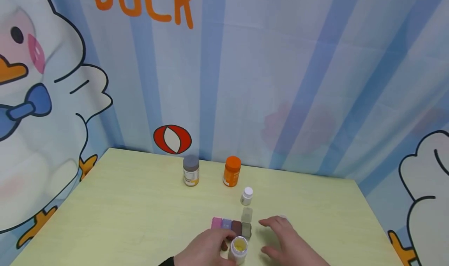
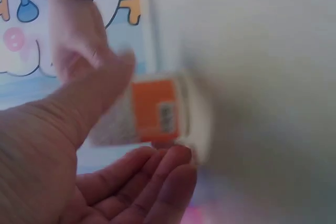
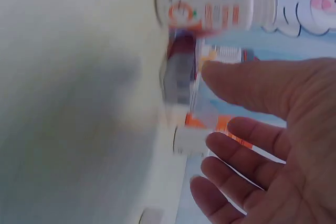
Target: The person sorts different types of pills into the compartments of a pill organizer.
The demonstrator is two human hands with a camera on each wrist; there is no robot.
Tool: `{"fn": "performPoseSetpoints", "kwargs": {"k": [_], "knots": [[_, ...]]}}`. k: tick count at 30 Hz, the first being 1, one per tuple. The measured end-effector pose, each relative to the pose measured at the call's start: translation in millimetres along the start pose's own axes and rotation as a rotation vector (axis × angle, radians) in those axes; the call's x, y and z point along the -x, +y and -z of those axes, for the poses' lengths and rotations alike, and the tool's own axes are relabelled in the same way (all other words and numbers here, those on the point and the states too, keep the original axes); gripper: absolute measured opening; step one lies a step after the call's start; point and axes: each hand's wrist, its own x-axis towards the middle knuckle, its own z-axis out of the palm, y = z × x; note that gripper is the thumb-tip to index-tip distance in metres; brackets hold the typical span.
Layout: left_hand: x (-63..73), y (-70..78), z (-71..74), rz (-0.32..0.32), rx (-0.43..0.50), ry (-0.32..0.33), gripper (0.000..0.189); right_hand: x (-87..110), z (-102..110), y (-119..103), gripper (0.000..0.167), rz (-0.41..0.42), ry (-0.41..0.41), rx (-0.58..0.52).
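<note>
The left hand [image 1: 209, 247] hid part of an uncapped white bottle [image 1: 237, 255] and the near left end of a pill box [image 1: 237, 227], while both forearms ran out of the head view at its lower edge. In the left wrist view the bottle was badly blurred; only an orange label panel with a barcode could be made out, and exactly where the fingers met its side was unclear. A small whitish object [image 1: 285, 218] behind the right hand [image 1: 289, 240] was mostly covered and could not be identified. The left hand came in from the left, a black band [image 1: 168, 262] at its wrist, and held the white bottle between curved thumb and fingers, its open mouth facing up with yellow contents showing. The right hand, just across from the bottle, was wide, its thumb well apart from loosely bent, spread fingers. Just beyond the left hand lay the pill box, its compartments pink, lilac, brown and grey, with a translucent grey lid [image 1: 247, 215] swung back from the grey one. Farther from the hands, on the pale yellow table [image 1: 140, 203], stood a small white-capped bottle [image 1: 247, 197], an orange bottle [image 1: 231, 176] and a grey-capped bottle [image 1: 191, 176], all upright.
</note>
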Motion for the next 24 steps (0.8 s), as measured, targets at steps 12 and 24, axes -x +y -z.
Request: {"fn": "performPoseSetpoints", "kwargs": {"k": [12,24], "knots": [[-9.8,-14.5,41.6,-0.158,-0.210,0.238,0.047,-0.7,-21.6,-31.3,0.059,0.108,-0.176,-0.260],[-20.5,-34.4,40.9,-0.166,-0.287,0.282,0.039,-3.2,-6.1,-31.7,0.047,-0.090,-0.090,-0.249]]}}
